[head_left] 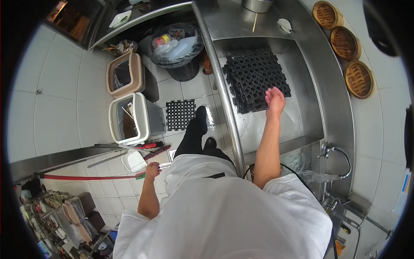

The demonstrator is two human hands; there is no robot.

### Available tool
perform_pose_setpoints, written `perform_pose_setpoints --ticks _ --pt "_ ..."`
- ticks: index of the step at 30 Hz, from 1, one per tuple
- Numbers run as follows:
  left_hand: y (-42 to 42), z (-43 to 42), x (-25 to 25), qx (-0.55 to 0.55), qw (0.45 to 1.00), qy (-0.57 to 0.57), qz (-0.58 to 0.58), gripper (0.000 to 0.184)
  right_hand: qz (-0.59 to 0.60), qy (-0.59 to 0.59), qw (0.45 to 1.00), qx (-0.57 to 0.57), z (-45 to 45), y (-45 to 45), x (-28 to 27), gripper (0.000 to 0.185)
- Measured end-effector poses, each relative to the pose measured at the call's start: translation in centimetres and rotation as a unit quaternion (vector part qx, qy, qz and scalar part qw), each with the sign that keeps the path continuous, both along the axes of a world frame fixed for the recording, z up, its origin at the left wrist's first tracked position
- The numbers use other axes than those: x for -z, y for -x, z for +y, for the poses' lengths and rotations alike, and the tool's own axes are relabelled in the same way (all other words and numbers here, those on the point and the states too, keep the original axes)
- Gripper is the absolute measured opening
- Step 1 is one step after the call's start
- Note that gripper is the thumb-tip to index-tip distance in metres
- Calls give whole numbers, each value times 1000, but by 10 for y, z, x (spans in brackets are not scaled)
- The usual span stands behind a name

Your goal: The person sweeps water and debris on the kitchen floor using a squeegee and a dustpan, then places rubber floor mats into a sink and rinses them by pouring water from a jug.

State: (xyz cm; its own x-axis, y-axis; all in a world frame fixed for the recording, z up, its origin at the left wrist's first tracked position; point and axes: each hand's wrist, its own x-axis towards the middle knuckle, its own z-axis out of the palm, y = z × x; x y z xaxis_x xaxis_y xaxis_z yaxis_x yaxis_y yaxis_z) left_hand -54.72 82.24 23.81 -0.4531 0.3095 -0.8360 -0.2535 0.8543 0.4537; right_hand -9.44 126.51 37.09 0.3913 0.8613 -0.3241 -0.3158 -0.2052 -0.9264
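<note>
My right hand (275, 100) is over the lower right part of a stack of black perforated rubber mats (254, 73) in a steel sink (284, 125). Its fingers are loosely bent and a little apart, with nothing visible in them; whether they touch the mats is unclear. Down at the left, my left hand (153, 169) hangs with loosely curled fingers and no object visible in it. Beside that hand is the green end of a long red handle (95, 177); no grip on it shows. A smaller black mat (180, 115) lies on the tiled floor near my feet.
A steel rail (222, 82) edges the sink. Left of it stand a lined black bin (183, 71), a beige bin (139, 73) and a white bin (144, 112). A dustpan (133, 161) lies below them. Bamboo steamers (359, 80) and a tap (326, 150) are at the right.
</note>
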Motion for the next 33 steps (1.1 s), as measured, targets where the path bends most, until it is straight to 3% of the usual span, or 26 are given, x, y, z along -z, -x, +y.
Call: perform_pose_setpoints --ticks 5,7,11,12,16,18,20,21,23,24,25,26,27,28,30,32,33 --pt "-12 2 9 -28 999 -14 11 21 6 60 998 30 21 -30 48 24" --pt "-17 4 0 -2 1000 -1 16 21 85 94 982 138 23 -38 64 21" --pt "-1 32 -7 -12 999 -29 14 17 63 94 966 233 24 -59 102 20" --pt "0 45 -6 -45 997 -50 21 16 31 101 969 224 22 -63 105 16" --pt "34 112 -10 77 990 -119 28 19 -5 122 976 182 10 -70 98 13" --pt "26 162 -43 86 987 -129 32 23 -25 106 982 156 8 -83 118 14" --pt "31 206 -50 154 959 -235 45 22 -115 140 968 172 11 -96 145 20" --pt "21 231 -59 181 943 -263 93 24 -270 152 941 140 19 -109 185 24" --pt "-1 274 -90 222 919 -294 140 26 -452 189 866 102 17 -110 207 28" --pt "-21 296 -107 241 861 -379 239 26 -488 210 841 104 14 -96 197 30" --pt "-46 317 -131 253 784 -458 332 26 -403 194 888 110 13 -86 196 30" --pt "-86 333 -171 239 783 -480 315 24 -313 174 927 114 14 -75 196 31" --pt "-105 356 -179 258 744 -542 293 22 -315 188 928 60 9 -61 176 29" --pt "-132 376 -198 298 730 -551 272 22 -318 200 927 6 5 -51 154 27" --pt "-169 427 -203 371 732 -549 156 27 -183 186 965 -8 20 -32 193 25" --pt "-204 482 -208 457 724 -493 157 37 -202 186 961 17 22 -6 166 28" --pt "-211 523 -183 502 724 -436 182 43 -207 189 959 33 22 1 143 29"
